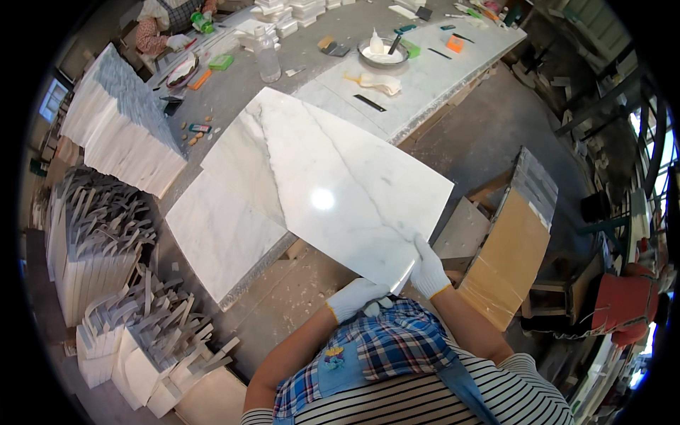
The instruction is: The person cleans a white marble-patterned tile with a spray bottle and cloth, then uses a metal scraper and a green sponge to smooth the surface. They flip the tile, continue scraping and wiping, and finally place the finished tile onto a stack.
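Note:
A large polished white marble slab [354,152] with grey veins lies tilted across the middle, catching a bright light spot. Its near corner points at my body. My left hand [359,297], in a white knit glove, grips the near edge beside that corner, with the fingers curled under. On the corner's right side, my right hand [429,270], gloved too, clasps the edge with its thumb on the top face. Under the slab's left part, another white marble slab [219,223] rests on the bench, partly covered.
Stacked marble slabs [117,134] stand at left, above strapped bundles [106,262]. On the worktop [333,95] are a metal bowl [382,64], a cloth [380,83] and a plastic bottle [267,57]. A cardboard-faced panel [510,248] leans at right. Another person's gloved hand [178,42] is at far left.

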`<state>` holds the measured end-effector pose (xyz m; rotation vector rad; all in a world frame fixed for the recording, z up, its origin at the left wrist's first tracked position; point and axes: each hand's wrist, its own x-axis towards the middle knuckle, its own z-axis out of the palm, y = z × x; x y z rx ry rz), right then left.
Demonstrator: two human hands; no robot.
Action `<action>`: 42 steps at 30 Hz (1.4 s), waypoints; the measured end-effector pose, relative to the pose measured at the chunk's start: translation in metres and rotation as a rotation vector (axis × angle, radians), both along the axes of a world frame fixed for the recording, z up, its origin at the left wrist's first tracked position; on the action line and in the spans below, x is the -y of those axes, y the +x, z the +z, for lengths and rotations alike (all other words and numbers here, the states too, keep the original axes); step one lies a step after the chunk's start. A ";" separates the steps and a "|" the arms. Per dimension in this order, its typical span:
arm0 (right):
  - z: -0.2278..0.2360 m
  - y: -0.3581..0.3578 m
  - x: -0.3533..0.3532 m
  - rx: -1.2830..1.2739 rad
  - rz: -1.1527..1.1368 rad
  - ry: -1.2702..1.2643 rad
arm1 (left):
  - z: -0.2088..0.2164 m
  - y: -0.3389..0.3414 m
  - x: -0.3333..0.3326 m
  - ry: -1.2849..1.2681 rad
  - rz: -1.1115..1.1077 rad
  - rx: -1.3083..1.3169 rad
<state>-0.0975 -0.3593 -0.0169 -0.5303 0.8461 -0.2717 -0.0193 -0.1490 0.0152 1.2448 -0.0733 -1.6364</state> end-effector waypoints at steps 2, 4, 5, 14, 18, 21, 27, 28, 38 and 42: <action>0.004 0.006 0.018 0.033 0.012 0.021 | 0.004 0.004 0.015 -0.007 -0.041 0.056; 0.010 0.016 0.028 0.033 -0.001 0.039 | 0.020 0.013 0.019 0.010 -0.094 0.145; 0.013 0.023 0.032 0.016 -0.020 0.031 | 0.017 0.016 0.016 -0.050 -0.116 0.199; -0.003 0.047 0.074 -0.064 0.003 -0.219 | 0.046 0.075 -0.063 0.109 0.538 0.551; 0.001 0.051 0.073 -0.121 -0.024 -0.294 | 0.065 0.103 -0.080 0.256 0.538 0.994; 0.009 0.056 0.069 -0.208 -0.043 -0.324 | 0.061 0.116 -0.078 0.374 0.577 1.268; 0.025 0.062 0.059 -0.146 -0.009 -0.302 | 0.065 0.148 -0.057 0.484 0.376 1.735; 0.029 0.061 0.058 -0.129 0.002 -0.294 | 0.073 0.154 -0.051 0.497 0.276 1.763; -0.008 0.065 0.065 -0.073 -0.005 -0.181 | 0.043 0.207 -0.053 0.730 0.050 1.933; -0.015 0.067 0.068 -0.088 -0.020 -0.163 | 0.028 0.236 -0.068 0.782 0.038 1.965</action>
